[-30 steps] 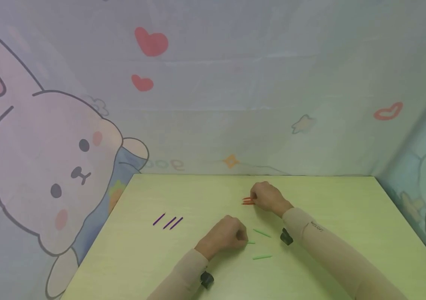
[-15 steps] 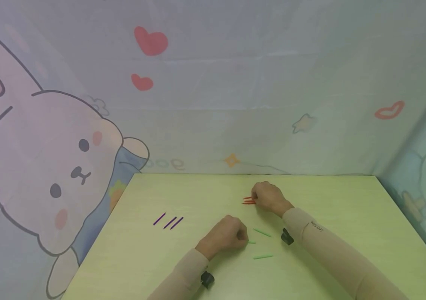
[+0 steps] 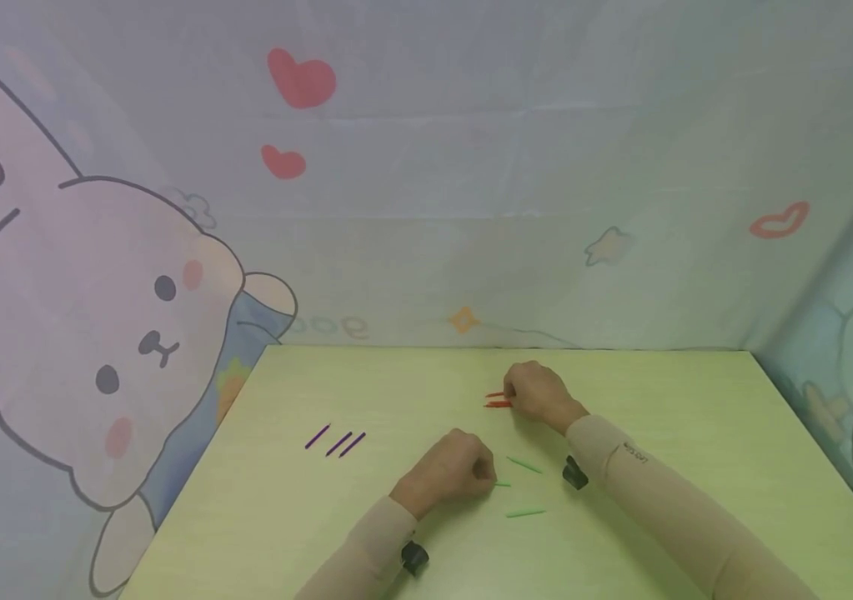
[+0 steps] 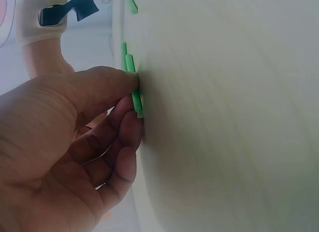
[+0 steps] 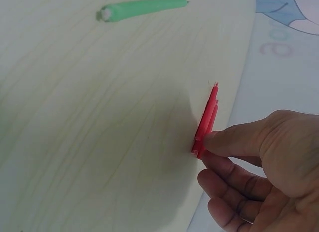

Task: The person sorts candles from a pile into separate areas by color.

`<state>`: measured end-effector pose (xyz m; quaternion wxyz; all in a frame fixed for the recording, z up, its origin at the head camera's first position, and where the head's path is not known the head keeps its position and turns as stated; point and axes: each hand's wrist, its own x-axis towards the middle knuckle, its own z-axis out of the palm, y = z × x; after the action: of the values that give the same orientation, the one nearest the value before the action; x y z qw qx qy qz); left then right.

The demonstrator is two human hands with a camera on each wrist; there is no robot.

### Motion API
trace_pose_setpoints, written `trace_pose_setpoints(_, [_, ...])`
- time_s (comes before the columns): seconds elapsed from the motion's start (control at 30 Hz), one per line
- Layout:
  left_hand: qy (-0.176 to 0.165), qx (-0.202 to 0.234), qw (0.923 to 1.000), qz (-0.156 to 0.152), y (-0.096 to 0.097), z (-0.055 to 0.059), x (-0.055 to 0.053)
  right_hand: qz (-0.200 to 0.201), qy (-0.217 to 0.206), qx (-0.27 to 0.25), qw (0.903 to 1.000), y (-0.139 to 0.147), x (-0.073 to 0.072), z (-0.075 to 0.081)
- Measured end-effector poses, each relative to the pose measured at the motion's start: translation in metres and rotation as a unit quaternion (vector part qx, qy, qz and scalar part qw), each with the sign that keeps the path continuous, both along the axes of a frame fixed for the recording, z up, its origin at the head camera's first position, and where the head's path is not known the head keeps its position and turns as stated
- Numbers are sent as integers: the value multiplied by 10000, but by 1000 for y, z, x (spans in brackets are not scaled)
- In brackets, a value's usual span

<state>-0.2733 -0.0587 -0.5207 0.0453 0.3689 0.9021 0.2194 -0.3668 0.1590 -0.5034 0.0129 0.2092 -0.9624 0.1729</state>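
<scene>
My left hand (image 3: pixel 450 471) pinches a thin green candle (image 4: pixel 135 95) between thumb and fingertips, low over the tabletop. Two more green candles lie nearby, one behind it (image 3: pixel 524 465) and one in front (image 3: pixel 526 513). Farther back, my right hand (image 3: pixel 542 394) holds thumb and fingertips on the end of a small group of red candles (image 5: pixel 207 119). In the right wrist view these lie close side by side, their lower ends partly covered by the thumb. At the left, three purple candles (image 3: pixel 339 444) lie slanted, apart from both hands.
The pale yellow-green table (image 3: pixel 246 517) reaches back to a printed cloth wall (image 3: pixel 434 167) with hearts and a rabbit. A black wrist-camera mount hangs below each sleeve.
The front red candles have come closer together at my right fingertips. My left hand stays where it was, still on the green candle; the purple ones have not moved.
</scene>
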Motion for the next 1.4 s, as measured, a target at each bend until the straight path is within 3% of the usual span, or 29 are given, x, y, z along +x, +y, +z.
trace_pose_setpoints(0.47, [-93, -14, 9999, 87, 2, 1, 2, 52, 22, -265, 9996, 4, 6, 7])
trace_pose_setpoints(0.8, [50, -66, 10000, -8, 2, 3, 1, 85, -24, -521, 9986, 13, 30, 27])
trace_pose_setpoints(1.17, [-139, -144, 9997, 101, 5, 3, -1, 298, 174, -697, 9970, 16, 55, 50])
trace_pose_setpoints(1.4, [-163, -124, 9997, 129, 6, 5, 0, 336, 127, -745, 9966, 17, 72, 55])
